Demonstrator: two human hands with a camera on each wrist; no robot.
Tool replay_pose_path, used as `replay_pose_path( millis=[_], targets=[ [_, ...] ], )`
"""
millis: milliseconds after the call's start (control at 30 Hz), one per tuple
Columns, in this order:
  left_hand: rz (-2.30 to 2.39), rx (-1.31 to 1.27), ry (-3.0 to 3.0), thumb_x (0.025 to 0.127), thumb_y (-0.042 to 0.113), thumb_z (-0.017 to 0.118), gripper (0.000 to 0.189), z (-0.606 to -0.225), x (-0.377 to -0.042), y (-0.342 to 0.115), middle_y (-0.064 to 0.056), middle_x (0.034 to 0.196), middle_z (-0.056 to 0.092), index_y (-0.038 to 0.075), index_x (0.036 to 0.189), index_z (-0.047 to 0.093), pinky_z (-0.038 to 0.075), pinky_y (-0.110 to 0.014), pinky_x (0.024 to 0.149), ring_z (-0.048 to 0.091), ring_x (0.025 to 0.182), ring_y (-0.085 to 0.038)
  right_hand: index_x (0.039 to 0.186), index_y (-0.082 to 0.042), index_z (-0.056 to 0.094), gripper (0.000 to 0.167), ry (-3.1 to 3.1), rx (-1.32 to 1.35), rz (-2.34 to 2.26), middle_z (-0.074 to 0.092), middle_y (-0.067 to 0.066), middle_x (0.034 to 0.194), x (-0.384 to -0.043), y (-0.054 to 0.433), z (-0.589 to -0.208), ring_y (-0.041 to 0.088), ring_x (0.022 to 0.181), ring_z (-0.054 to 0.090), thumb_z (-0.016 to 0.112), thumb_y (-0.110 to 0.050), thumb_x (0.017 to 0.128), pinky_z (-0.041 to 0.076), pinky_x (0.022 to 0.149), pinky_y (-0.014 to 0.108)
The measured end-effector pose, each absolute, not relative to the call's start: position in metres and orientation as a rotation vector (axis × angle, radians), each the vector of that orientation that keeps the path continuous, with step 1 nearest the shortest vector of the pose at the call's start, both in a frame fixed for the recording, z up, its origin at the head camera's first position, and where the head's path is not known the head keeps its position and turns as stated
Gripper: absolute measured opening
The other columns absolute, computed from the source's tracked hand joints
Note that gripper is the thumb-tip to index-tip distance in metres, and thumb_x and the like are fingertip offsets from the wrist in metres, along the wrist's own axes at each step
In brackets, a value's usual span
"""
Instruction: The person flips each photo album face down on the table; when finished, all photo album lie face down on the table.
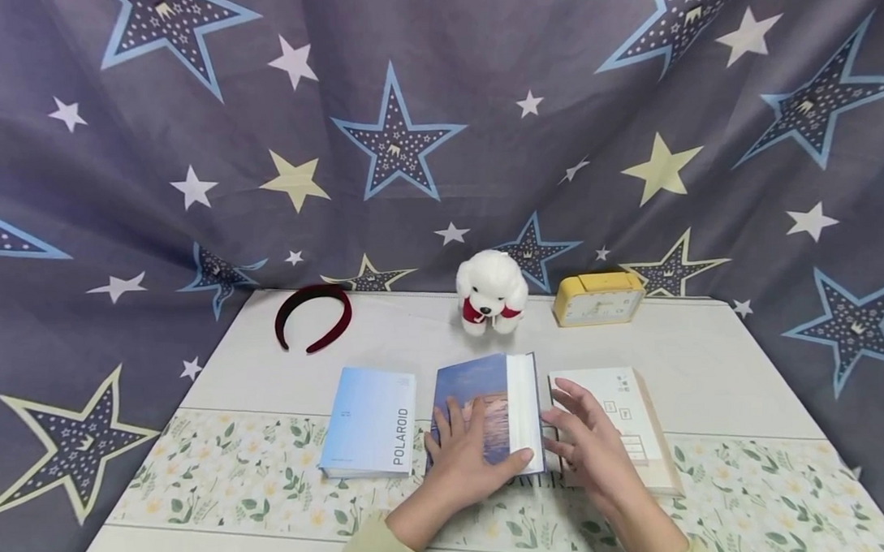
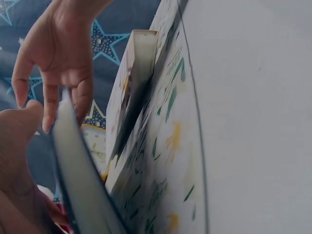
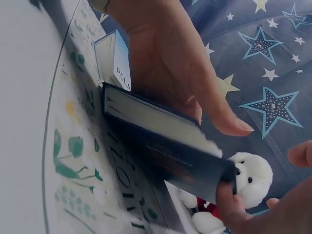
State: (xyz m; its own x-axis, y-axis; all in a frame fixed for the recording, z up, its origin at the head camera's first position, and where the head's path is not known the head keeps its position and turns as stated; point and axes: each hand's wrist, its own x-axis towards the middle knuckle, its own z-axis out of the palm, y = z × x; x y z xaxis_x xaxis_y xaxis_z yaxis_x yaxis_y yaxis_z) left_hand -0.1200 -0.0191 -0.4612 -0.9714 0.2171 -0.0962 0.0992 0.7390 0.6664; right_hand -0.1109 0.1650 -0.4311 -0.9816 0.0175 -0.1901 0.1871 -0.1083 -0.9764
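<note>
The thick blue hardcover book with a seascape cover [image 1: 493, 385] lies beneath the person's left hand [image 1: 463, 464], its fingers spread flat on the cover, and just left of the right hand [image 1: 594, 449], loosely bent, gripping nothing. The right wrist view alone shows a fingertip touching the dark, faintly lettered outer face [image 3: 170, 156].

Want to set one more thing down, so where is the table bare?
The table is bare between the headband and the plush dog, and right of the white book and clock. The middle is crowded: the left hand on the blue book, the right hand at its edge, the Polaroid book alongside.
</note>
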Motion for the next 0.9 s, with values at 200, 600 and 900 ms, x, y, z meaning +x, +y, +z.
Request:
replay_pose_path(
  millis=[200, 600, 900],
  targets=[
    [1.112, 0.268, 2.778, 0.075, 0.079, 0.057, 0.114, -0.463, -0.121, -0.013, -0.033, 0.157, 0.001, 0.011, 0.157, 0.017, 0.003, -0.078, 0.102, -0.004, 0.141, -0.055, 0.147, -0.008, 0.03, 0.053, 1.767, 0.242, -2.378, 0.045, 0.016, 0.138, -0.115, 0.161, -0.431, 0.021, 0.103, 0.056, 0.049, -0.017, 0.099, 0.05, 0.081, 0.034],
    [1.253, 0.388, 2.681, 0.072, 0.068, 0.07, 0.12, -0.448, -0.113, -0.007, -0.033, 0.157, -0.004, 0.02, 0.159, 0.002, 0.004, -0.081, 0.099, -0.006, 0.14, -0.056, 0.141, -0.011, 0.042, 0.046, 1.671, 0.214, -2.298, 0.054, 0.006, 0.132, -0.122, 0.154, -0.443, 0.02, 0.099, 0.058, 0.055, -0.016, 0.098, 0.05, 0.081, 0.033],
    [1.435, 0.355, 2.63, 0.08, 0.049, 0.067, 0.105, -0.445, -0.114, -0.005, -0.033, 0.157, -0.002, 0.017, 0.159, 0.005, 0.003, -0.081, 0.099, -0.004, 0.141, -0.054, 0.149, -0.018, 0.036, 0.054, 1.714, 0.089, -2.199, 0.042, 0.011, 0.148, -0.125, 0.151, -0.444, 0.023, 0.122, 0.054, 0.056, -0.027, 0.099, 0.044, 0.098, 0.039]
  ],
)
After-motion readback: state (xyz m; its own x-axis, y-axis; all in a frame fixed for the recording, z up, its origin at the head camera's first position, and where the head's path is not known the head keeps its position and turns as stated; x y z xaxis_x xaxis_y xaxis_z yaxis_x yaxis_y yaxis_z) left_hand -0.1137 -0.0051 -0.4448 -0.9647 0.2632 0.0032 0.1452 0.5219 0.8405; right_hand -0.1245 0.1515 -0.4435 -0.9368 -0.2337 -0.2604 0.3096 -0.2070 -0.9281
